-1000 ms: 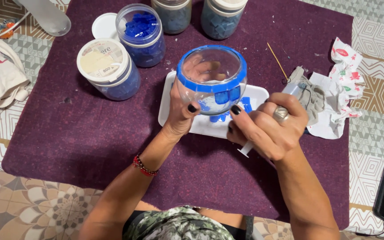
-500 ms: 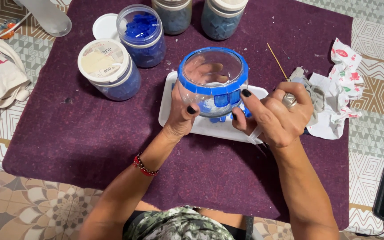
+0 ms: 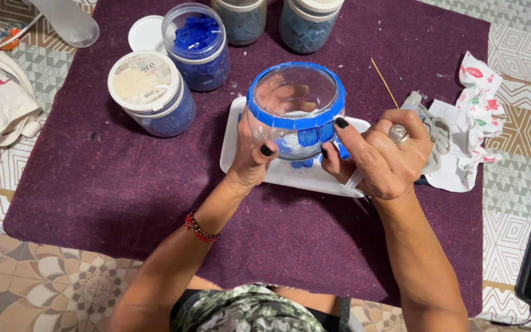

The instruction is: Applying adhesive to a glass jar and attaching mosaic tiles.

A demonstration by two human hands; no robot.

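Head view: left hand (image 3: 250,163) grips the round glass bowl with blue tile rim (image 3: 295,107) steady; right hand (image 3: 379,157), fingers curled, should press its index fingertip gently on the square blue tile (image 3: 308,136), straight.

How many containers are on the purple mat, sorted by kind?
Lidded jars: 3, one front left, two at the far edge
Open jar of blue tiles: 1
Glass bowl, held by the left hand: 1
Total: 5

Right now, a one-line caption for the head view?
Left hand steadies a glass bowl over a white tray while right hand presses blue tiles.
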